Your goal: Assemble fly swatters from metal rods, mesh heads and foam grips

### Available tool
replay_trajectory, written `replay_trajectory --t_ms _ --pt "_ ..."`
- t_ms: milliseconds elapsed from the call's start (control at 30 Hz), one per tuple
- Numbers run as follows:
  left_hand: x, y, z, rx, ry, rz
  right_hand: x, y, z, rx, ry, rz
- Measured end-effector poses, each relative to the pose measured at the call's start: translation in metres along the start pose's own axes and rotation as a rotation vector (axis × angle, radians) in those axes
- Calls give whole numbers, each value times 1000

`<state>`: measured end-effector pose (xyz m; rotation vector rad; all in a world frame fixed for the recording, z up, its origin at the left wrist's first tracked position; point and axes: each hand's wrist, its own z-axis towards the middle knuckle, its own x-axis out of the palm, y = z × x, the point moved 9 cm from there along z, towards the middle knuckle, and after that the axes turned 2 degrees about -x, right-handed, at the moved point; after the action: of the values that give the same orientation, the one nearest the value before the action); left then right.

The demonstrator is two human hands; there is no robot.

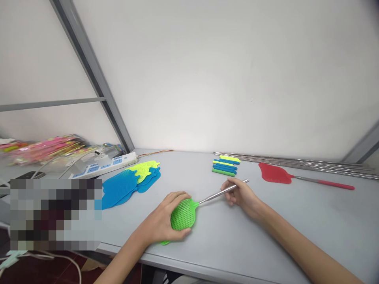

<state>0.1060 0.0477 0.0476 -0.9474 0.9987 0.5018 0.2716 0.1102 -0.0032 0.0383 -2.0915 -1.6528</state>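
A green fly swatter head [184, 215] with a perforated face lies near the table's front edge, joined at its neck to a metal rod [217, 195]. My left hand [170, 217] grips the head from the left, thumb and fingers at its opposite edges. With its fingers pinched round the rod near the far end, my right hand [238, 195] holds it at a slant, pointing up to the right. Behind that hand lie several coloured handle sleeves [225, 166] in blue, yellow and green.
Blue swatter heads [120, 187] and yellow ones [146, 170] are piled at left, near a white power strip [103, 166]. A red fly swatter [275, 173] lies at right, before a bundle of metal rods [296, 161]. Plastic-wrapped pink items [53, 150] sit far left.
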Motion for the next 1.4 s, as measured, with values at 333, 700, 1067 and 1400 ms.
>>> replay_trajectory --t_ms 333,700,1067,1400 --pt "3 -4 -3 -10 -46 -116 8 19 -4 -88 62 -30" --pt "8 -11 -2 0 -43 -82 8 20 -4 -98 38 -66" --pt "11 -8 0 -36 -20 -40 -9 15 -3 -101 -158 29" --pt "-3 40 -5 -415 -376 -622 -26 19 1 -157 -228 249"
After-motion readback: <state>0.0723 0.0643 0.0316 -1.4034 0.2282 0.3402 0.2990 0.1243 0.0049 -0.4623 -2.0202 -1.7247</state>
